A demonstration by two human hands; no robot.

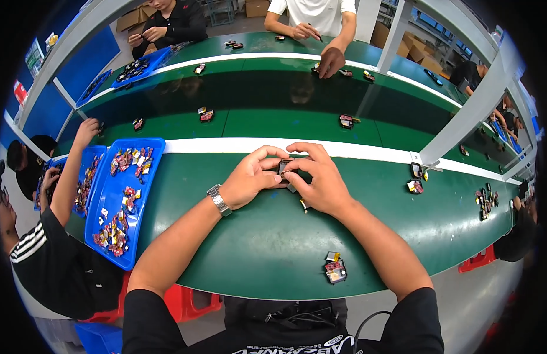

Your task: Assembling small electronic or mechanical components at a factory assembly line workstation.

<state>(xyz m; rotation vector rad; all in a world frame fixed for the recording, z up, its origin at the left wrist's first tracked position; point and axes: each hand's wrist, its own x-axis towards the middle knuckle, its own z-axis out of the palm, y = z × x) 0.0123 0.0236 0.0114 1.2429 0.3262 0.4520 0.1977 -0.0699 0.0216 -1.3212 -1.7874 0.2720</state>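
Note:
Over the green worktable [226, 259], a small black device housing [283, 167] sits between my two hands, which meet near the white rail. My left hand [248, 179], with a metal watch at its wrist, grips the housing from the left with thumb and fingers. On the other side my right hand [322, 186] pinches it, thumb and fingertips pressed at its face. My fingers partly cover the housing's inside. Below my right hand lies a small part with yellow tape [304, 205]. Closer to the table's front edge rests an opened device [334, 269] with a red circuit board and a silver, yellow-taped piece.
To the left stands a blue tray [149, 192] of red circuit boards; a person's arm [67, 171] reaches past it. Beyond the white rail [226, 145], several devices lie on the green line. More devices [487, 202] sit far right. Grey posts [462, 118] frame the bench.

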